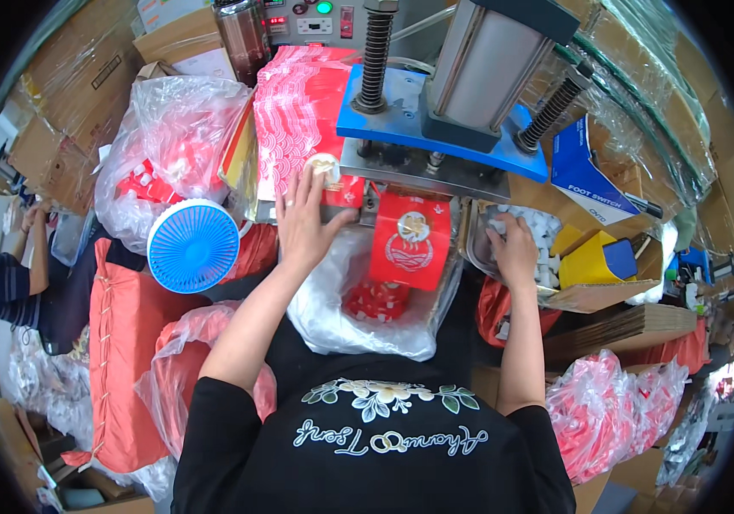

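Note:
My left hand lies with fingers spread on the near end of a fanned stack of red printed sheets, left of the press. My right hand reaches into a clear container of small whitish pieces; its fingers are bent among them, and whatever they pinch is hidden. Between my hands, a red printed sheet with a round gold-and-white picture hangs down from beneath the press. Under it, a translucent plastic bag holds red printed pieces.
The press has a blue plate, springs and a grey cylinder overhead. A round blue fan stands left. A yellow box sits in a cardboard box at right. Stuffed plastic bags lie both sides. Another person is far left.

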Tool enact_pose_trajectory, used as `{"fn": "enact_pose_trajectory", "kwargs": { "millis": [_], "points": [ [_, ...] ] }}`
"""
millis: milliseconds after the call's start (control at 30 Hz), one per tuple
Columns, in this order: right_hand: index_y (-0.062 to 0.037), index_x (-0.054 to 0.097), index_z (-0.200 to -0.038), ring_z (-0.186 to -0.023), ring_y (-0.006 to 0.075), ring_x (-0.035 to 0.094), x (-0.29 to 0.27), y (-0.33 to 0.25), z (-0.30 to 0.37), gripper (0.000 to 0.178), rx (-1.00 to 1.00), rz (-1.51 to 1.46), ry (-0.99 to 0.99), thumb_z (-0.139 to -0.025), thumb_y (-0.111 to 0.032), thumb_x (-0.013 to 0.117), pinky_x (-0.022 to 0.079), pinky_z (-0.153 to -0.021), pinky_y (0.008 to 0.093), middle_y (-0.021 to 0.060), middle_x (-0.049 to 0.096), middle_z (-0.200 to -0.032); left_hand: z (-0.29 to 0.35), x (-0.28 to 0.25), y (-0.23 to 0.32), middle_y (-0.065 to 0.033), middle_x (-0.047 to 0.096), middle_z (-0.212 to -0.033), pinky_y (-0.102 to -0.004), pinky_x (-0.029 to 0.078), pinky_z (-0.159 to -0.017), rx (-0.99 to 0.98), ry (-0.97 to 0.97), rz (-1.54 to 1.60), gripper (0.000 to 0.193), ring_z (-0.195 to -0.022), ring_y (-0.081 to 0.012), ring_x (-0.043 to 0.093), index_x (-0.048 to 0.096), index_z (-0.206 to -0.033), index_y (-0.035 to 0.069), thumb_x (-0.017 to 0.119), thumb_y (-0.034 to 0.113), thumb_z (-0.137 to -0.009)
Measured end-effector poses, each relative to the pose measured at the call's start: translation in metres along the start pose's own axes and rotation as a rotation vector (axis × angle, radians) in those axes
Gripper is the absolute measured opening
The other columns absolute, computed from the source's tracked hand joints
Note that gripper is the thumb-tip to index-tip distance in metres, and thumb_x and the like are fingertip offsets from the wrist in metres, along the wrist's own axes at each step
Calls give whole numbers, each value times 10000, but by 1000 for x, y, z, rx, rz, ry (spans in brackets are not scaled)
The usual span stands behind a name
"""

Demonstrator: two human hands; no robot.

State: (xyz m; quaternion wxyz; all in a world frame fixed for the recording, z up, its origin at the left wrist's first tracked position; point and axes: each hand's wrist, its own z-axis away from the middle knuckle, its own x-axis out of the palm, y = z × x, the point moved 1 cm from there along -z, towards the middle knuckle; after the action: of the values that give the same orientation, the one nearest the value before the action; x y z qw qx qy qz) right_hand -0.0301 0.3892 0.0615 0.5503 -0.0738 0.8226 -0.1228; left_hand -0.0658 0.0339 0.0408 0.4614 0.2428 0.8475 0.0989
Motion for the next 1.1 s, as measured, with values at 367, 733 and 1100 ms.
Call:
{"fn": "enact_pose_trajectory", "kwargs": {
  "millis": [367,733,1100],
  "points": [
    [-5,680,-1027,-775,180,591,-40,-65,8,235,-121,-596,-21,-830,-124,728,482,-757,281,74,636,-909,45,-44,21,-28,706,-837,-241,468,-684,-345,-181,818,128,-767,-78,608,735,-960,10,708,3,-835],
    [33,677,-1047,-914,151,668,-21,-99,16,268,76,-993,-516,-805,-63,741,526,-797,275,74,714,-1000,71,11,50,-39,695,-847,-225,490,-664,-490,-574,1047,227,-732,-65,608,716,-989,-50,683,162,-915],
    [-81,688,-1054,-868,324,684,-20,18,18,249,130,162,-186,-843,-213,669,520,-769,416,123,718,-893,19,39,80,-125,708,-836,-256,523,-603,-1045,-354,1530,233,-677,-135,664,689,-932,-83,700,145,-885]
  ]
}}
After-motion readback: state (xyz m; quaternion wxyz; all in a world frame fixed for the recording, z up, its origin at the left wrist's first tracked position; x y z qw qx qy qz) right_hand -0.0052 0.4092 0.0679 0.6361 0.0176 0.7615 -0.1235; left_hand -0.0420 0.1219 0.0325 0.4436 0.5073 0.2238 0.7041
